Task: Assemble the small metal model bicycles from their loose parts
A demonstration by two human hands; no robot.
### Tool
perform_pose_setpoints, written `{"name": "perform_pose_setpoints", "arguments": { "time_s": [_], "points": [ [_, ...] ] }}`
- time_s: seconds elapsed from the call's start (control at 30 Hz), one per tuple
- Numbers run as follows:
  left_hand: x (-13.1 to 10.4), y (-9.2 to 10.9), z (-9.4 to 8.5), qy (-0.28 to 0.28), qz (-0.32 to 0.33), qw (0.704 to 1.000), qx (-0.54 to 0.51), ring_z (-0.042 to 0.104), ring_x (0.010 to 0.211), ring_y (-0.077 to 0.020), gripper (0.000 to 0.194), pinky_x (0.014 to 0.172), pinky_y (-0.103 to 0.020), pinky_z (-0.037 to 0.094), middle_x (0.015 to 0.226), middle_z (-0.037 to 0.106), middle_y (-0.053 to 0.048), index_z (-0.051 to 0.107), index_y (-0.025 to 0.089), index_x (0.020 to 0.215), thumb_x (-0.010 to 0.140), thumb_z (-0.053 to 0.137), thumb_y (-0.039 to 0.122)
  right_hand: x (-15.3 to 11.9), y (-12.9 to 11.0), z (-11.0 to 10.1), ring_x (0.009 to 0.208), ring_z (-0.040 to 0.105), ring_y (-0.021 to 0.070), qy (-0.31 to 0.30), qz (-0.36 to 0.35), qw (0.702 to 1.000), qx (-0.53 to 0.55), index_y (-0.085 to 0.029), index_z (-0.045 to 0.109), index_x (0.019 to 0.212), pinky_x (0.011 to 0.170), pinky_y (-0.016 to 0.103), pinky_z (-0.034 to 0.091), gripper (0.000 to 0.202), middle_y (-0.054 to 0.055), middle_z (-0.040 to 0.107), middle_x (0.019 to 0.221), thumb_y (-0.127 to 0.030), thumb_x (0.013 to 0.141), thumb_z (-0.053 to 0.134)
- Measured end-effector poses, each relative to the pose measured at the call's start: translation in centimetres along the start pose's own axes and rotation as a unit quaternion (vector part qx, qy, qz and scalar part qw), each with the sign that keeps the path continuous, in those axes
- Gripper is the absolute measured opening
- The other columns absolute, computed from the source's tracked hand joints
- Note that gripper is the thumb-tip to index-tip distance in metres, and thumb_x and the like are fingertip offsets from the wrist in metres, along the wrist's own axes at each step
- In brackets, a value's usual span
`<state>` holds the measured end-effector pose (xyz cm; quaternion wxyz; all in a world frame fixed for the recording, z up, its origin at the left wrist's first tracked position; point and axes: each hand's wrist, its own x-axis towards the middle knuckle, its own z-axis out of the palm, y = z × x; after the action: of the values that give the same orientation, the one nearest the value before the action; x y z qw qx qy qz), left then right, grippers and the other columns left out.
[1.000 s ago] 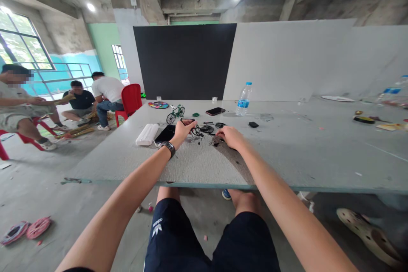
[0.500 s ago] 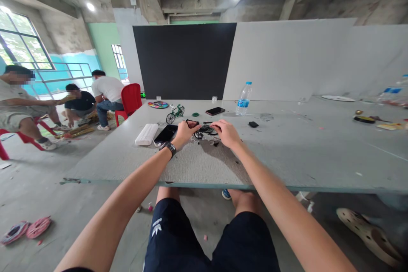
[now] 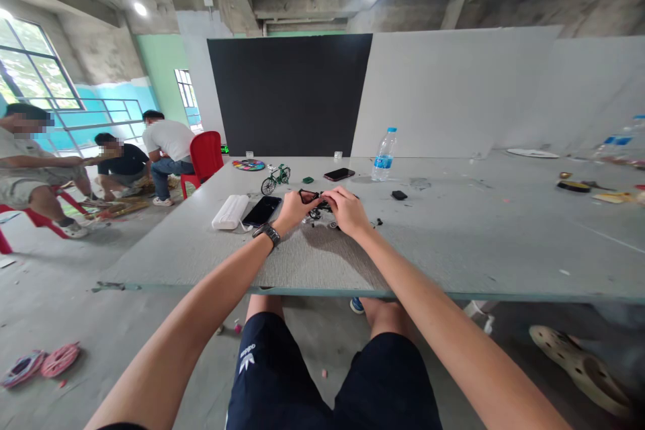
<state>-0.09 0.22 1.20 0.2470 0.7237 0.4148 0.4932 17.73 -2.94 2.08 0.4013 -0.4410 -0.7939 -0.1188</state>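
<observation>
My left hand (image 3: 291, 211) pinches a small dark frame-shaped part (image 3: 308, 196) above the grey table (image 3: 453, 228). Its fingers are closed, and the part looks like a piece of a miniature bicycle. Close beside it, my right hand (image 3: 349, 209) has thumb and fingers pressed together at the right end of that part. Whatever lies between those fingertips is too small to make out. Under both hands are small black bicycle pieces (image 3: 315, 213), partly hidden by the fingers. A green miniature bicycle (image 3: 275, 179) stands upright beyond my left hand.
Left of my hands lie a white power bank (image 3: 230, 212) and a dark phone (image 3: 262, 211). Farther back are another phone (image 3: 339, 174), a water bottle (image 3: 384, 156), a small green piece (image 3: 308, 180) and a coloured disc (image 3: 248, 164). A black item (image 3: 399, 195) lies to the right.
My right hand has moved left, bringing its fingertips up to the part in my left hand. It now covers more of the black pieces. My left hand has barely moved.
</observation>
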Motion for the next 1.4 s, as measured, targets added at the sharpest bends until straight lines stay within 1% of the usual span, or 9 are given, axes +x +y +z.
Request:
{"name": "perform_pose_setpoints", "arguments": {
  "time_s": [0.3, 0.57, 0.73, 0.9, 1.13, 1.4],
  "points": [
    [0.0, -0.1, 0.4, -0.007, 0.008, 1.000, 0.004, 0.059, 0.055, -0.0122, 0.034, 0.052, -0.022, 0.039, 0.069, 0.072, -0.004, 0.077, 0.012, 0.088, 0.083, 0.069, 0.044, 0.1, -0.3, 0.3, 0.087, 0.066, 0.0244, 0.030, 0.026, 0.999, 0.032, -0.020, 0.072, 0.107, 0.076, 0.034, 0.049, 0.032, 0.010, 0.068, 0.100, -0.032, 0.102, 0.043],
    [-0.2, 0.4, 0.5, 0.014, 0.018, 0.999, 0.025, 0.059, 0.057, -0.0136, 0.032, 0.055, -0.023, 0.040, 0.062, 0.068, -0.003, 0.073, 0.013, 0.077, 0.085, 0.066, 0.043, 0.2, -0.5, 0.4, 0.087, 0.066, 0.0249, 0.044, 0.039, 0.997, 0.055, -0.019, 0.073, 0.104, 0.079, 0.036, 0.051, 0.031, 0.011, 0.067, 0.099, -0.030, 0.101, 0.044],
    [-0.5, 1.1, 0.4, 0.021, 0.051, 0.997, 0.047, 0.055, 0.057, -0.0126, 0.033, 0.058, -0.024, 0.037, 0.059, 0.064, -0.001, 0.070, 0.013, 0.070, 0.087, 0.062, 0.040, 0.2, -0.7, 0.5, 0.089, 0.066, 0.0250, 0.044, 0.043, 0.996, 0.069, -0.020, 0.073, 0.104, 0.080, 0.037, 0.051, 0.029, 0.011, 0.068, 0.099, -0.029, 0.100, 0.045],
    [-0.7, 1.8, 0.4, 0.033, 0.070, 0.993, 0.092, 0.051, 0.059, -0.0121, 0.033, 0.060, -0.025, 0.034, 0.058, 0.061, -0.001, 0.067, 0.013, 0.068, 0.089, 0.060, 0.037, 0.3, -0.7, 0.5, 0.090, 0.066, 0.0253, 0.050, 0.050, 0.994, 0.083, -0.020, 0.074, 0.104, 0.083, 0.038, 0.051, 0.030, 0.011, 0.069, 0.100, -0.028, 0.099, 0.045],
    [-0.8, 2.2, 0.6, 0.055, 0.068, 0.987, 0.135, 0.053, 0.062, -0.0134, 0.026, 0.064, -0.027, 0.036, 0.069, 0.069, -0.005, 0.070, 0.013, 0.074, 0.089, 0.062, 0.032, 0.4, -0.4, 0.9, 0.091, 0.066, 0.0245, 0.062, 0.055, 0.991, 0.105, -0.020, 0.074, 0.103, 0.083, 0.038, 0.052, 0.031, 0.011, 0.070, 0.099, -0.028, 0.099, 0.044],
    [-0.8, 2.0, 0.8, 0.060, 0.060, 0.984, 0.158, 0.056, 0.067, -0.0159, 0.023, 0.070, -0.028, 0.040, 0.075, 0.070, -0.008, 0.072, 0.014, 0.081, 0.089, 0.061, 0.032, 0.4, -0.4, 1.0, 0.088, 0.066, 0.0239, 0.066, 0.056, 0.990, 0.108, -0.018, 0.075, 0.101, 0.084, 0.038, 0.052, 0.029, 0.011, 0.071, 0.096, -0.026, 0.097, 0.047]
  ]
}}
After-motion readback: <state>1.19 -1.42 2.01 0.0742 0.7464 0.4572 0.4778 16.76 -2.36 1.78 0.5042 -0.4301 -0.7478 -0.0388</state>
